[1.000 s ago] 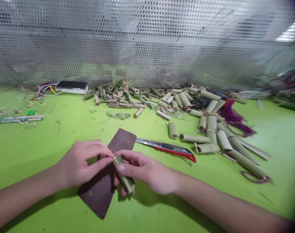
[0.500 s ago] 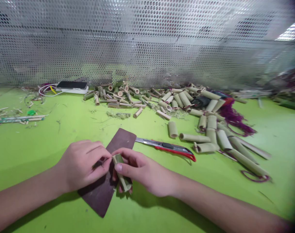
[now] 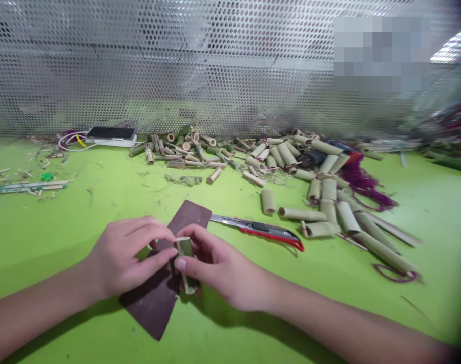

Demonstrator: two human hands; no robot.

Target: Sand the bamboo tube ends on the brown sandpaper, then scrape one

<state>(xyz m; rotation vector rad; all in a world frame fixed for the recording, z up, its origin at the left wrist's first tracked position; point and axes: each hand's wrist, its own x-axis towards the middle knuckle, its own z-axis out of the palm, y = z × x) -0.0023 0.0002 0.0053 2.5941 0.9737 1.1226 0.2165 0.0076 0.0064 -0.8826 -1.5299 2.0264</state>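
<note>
Two hands met over a dark sandpaper sheet (image 3: 160,298) lying on the bright green tabletop (image 3: 82,212). The right hand (image 3: 218,265) was clamped round a short bamboo piece (image 3: 185,248) resting on the sheet, and the left hand (image 3: 127,255) pinched its upper end. A red utility knife (image 3: 260,230) lay just beyond, with a heap of bamboo tubes (image 3: 321,202) (many cut short) farther right. A perforated metal screen (image 3: 177,65) walled the tabletop's far edge, a phone (image 3: 111,133) beside it.

We note a short, pale-green bamboo tube segment (image 3: 185,248) - tilted, cut end up, gripped in our right hand (image 3: 222,268), lower end over a dark brown sandpaper sheet (image 3: 154,308) - a rounded rectangle lying flat and diagonal on the green table (image 3: 101,202).
</note>
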